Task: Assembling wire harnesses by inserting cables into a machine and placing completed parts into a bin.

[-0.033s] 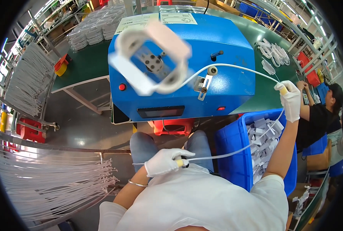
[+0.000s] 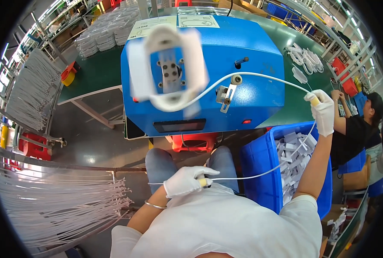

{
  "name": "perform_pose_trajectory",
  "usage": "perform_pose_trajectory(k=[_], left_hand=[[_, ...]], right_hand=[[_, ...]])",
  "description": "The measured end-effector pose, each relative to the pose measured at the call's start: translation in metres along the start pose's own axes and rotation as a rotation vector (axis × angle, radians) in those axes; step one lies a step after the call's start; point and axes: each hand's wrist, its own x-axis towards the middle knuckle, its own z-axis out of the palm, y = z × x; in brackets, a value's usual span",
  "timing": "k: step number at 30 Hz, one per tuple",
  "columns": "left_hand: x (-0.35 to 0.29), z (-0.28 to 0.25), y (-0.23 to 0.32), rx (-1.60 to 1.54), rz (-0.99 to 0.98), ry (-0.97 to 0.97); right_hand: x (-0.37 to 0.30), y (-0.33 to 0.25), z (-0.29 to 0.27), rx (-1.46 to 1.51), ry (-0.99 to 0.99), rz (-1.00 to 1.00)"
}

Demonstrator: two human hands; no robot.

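Note:
A white cable runs from the white winding frame on the blue machine across to my right hand. My right hand, in a white glove with a pale yellow finger cover, is closed around the cable at the machine's right. From there the cable sags over the blue bin to my left hand, also gloved, low in front of my body. The left fingers pinch the cable, though its index finger points out to the right. The winding frame is blurred by motion.
A blue bin of small white parts stands at my right. Bundles of white cables lie on a rack at left. Finished white coils lie on the green table. A co-worker sits at far right.
The winding frame on the machine has turned to a different angle. The cable between my hands has shifted slightly, and both hands have barely moved.

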Motion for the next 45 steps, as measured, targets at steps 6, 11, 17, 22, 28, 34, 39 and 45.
perform_pose_trajectory(k=[6, 11, 17, 22, 28, 34, 39, 45], left_hand=[[0.012, 0.009, -0.005, -0.163, -0.004, -0.029], [0.018, 0.016, -0.015, -0.227, -0.004, 0.017], [0.025, 0.008, -0.053, 0.021, 0.030, 0.137], [0.027, 0.008, -0.062, 0.091, -0.013, 0.116], [0.045, 0.016, -0.040, 0.165, -0.007, -0.019], [0.051, 0.013, 0.020, 0.208, 0.104, -0.157], [0.029, -0.012, 0.075, 0.629, 0.446, -0.074], [-0.061, -0.098, 0.183, 0.712, 0.358, -0.081]], right_hand=[[-0.005, -0.013, 0.026, 0.038, -0.057, 0.009], [-0.018, -0.041, 0.053, 0.246, -0.246, 0.074], [-0.026, -0.063, 0.074, 0.359, -0.331, 0.143], [-0.029, -0.062, 0.071, 0.345, -0.278, 0.173], [-0.033, -0.058, 0.073, 0.471, -0.229, 0.152], [-0.031, -0.076, 0.089, 0.522, -0.271, 0.070], [-0.034, -0.105, 0.106, 0.429, -0.384, 0.098], [0.010, -0.091, 0.117, -0.247, 0.084, -0.852]])
